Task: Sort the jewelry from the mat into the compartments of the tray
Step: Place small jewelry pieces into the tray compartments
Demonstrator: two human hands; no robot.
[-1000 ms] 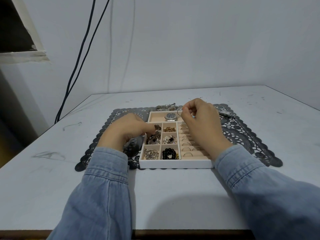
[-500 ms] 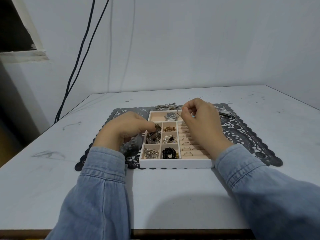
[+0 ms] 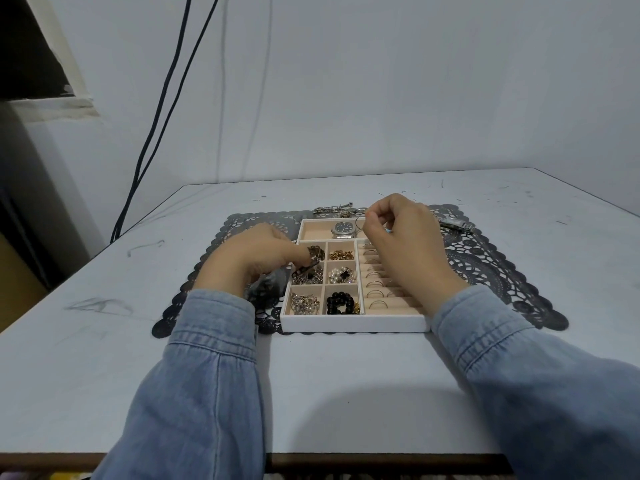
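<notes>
A white jewelry tray [image 3: 353, 323] with beige compartments lies on a dark lace mat [image 3: 491, 268]. My left hand [image 3: 249, 259] hovers at the tray's left edge and pinches a dark chain [image 3: 306, 268] over the left-column compartments. Above the ring rows, my right hand [image 3: 401, 237] has its fingers curled, pinching a thin dark ring [image 3: 358, 224]. A silver watch [image 3: 344, 229] sits in the long back compartment. Black beads [image 3: 341, 303], pearl pieces [image 3: 341, 274] and gold bits [image 3: 341, 254] fill the middle column. Several rings [image 3: 375, 294] stand in the slotted rows.
A silver bracelet [image 3: 334, 211] lies on the mat behind the tray, and a silver watch band [image 3: 455, 223] on the mat at the right. The grey table [image 3: 346, 393] ends at a wall with two black cables [image 3: 162, 109].
My left hand has shifted slightly left and back, lifting the dark chain a little over the left compartments. My right hand has stayed nearly still.
</notes>
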